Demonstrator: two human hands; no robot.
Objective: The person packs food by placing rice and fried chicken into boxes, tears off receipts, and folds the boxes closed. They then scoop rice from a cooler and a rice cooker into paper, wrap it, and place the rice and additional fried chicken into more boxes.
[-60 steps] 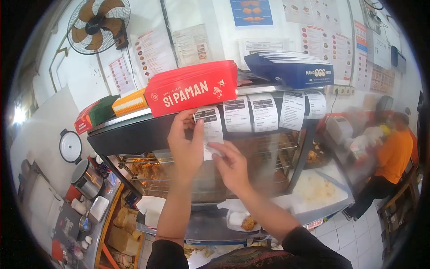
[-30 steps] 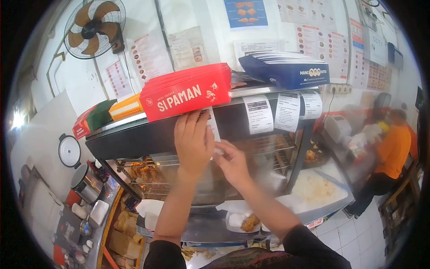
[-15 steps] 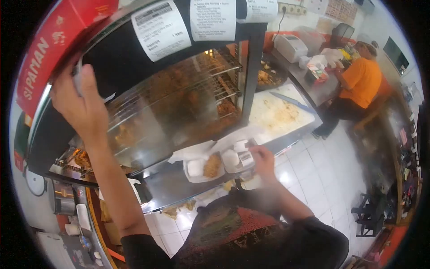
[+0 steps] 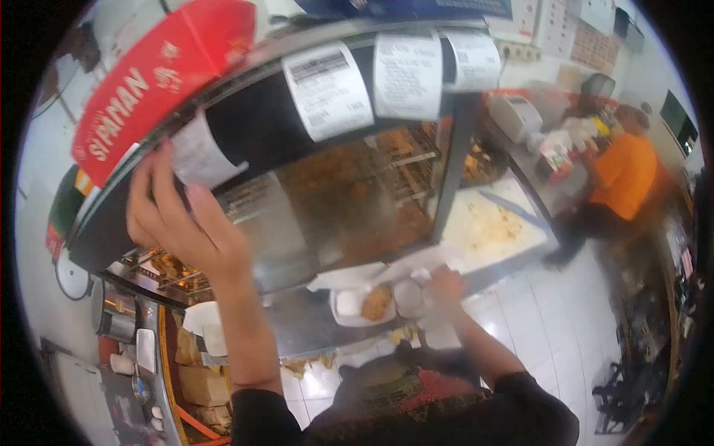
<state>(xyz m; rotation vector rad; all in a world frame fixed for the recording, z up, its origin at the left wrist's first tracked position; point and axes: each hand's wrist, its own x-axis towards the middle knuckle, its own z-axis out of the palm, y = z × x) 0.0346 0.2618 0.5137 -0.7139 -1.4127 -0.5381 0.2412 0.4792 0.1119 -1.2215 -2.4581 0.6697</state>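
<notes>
My left hand (image 4: 186,215) is raised to the black top panel of the glass food warmer (image 4: 327,215). Its fingers are spread, with the fingertips at the left edge of a paper receipt (image 4: 204,154) and the thumb just below it. Down at the counter, my right hand (image 4: 448,285) is blurred, its fingers curled at the right side of an open white food box (image 4: 363,321). In the box are a white portion that looks like rice (image 4: 348,302) and a brown fried piece (image 4: 377,303). What the right fingers hold, if anything, is hidden.
More receipts (image 4: 327,91) hang along the panel beside a red sign (image 4: 163,82). A knife (image 4: 513,208) lies on the stained white cutting board (image 4: 491,227). A person in an orange shirt (image 4: 627,177) works at the far counter. Pans and containers stand at lower left.
The view has shifted, so the scene sits lower and further right. My left hand has opened out and uncovers the receipt. My right hand stays by the food box, now blurred.
</notes>
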